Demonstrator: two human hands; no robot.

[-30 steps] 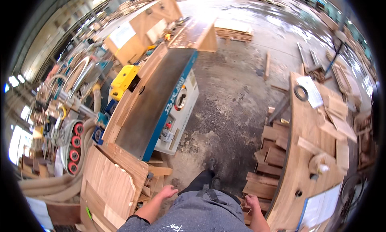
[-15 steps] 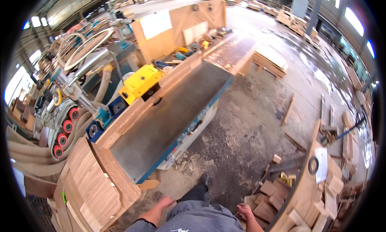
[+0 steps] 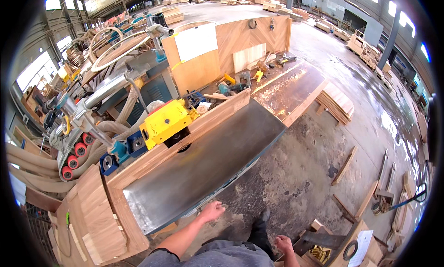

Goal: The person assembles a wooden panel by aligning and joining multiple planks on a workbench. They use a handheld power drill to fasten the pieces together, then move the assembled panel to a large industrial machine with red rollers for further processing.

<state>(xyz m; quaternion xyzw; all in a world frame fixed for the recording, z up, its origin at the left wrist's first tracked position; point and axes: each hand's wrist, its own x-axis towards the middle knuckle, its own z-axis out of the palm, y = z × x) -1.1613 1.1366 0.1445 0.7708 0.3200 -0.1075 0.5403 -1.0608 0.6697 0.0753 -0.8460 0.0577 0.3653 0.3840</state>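
Note:
My left hand (image 3: 212,212) is above the floor, close to the near edge of a machine's long grey metal table (image 3: 208,146). Its fingers are loosely curled, and nothing shows in them. At my right side, low by my leg, my right hand (image 3: 283,244) hangs with fingers curled in and no object visible. A wooden fence (image 3: 203,119) runs along the table's far side, with a yellow motor unit (image 3: 169,122) behind it. Part of a dark round cutter (image 3: 185,148) shows at a gap in the fence.
A wood-topped bench (image 3: 99,211) adjoins the table at the left. Shavings and power tools (image 3: 233,88) lie beyond it. Stacked boards (image 3: 335,102) stand at the far right end. Loose wood strips (image 3: 344,165) lie on the floor; a wooden panel with a black ring (image 3: 350,250) is at lower right.
My view has shifted, and the machine table is nearer. My left hand has come up and forward toward the table's edge. My right hand stays low at my side.

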